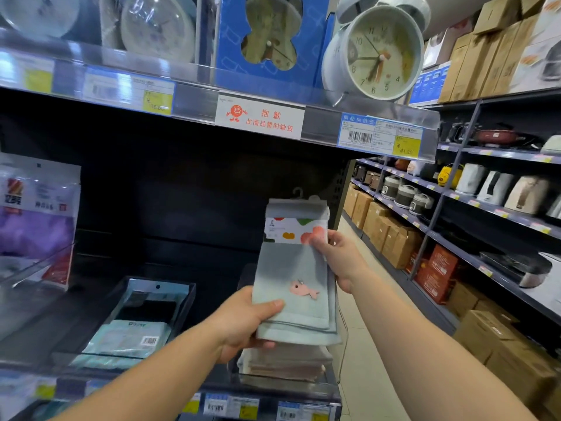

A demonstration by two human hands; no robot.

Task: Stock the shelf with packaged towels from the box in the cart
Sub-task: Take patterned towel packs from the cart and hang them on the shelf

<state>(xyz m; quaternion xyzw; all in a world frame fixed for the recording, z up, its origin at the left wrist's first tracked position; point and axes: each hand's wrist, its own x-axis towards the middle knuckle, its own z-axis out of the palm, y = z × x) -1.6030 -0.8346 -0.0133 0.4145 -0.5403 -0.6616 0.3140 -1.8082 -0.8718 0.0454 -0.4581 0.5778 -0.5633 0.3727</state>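
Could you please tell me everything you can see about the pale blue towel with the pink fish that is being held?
The pale blue folded cloth towel with a pink fish patch is held roughly upright in front of the dark shelf. A white paper band with coloured shapes wraps its upper part, and a plastic hanger hook sticks out on top. The left hand grips its lower left corner; the right hand pinches its right edge at the band. It sits above a stack of folded towels.

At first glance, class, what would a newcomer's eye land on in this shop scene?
First, the pale blue towel with a pink fish, held upright at centre by the left hand low down and the right hand on its edge, above a towel stack. Then the white alarm clock on the shelf above, top right.
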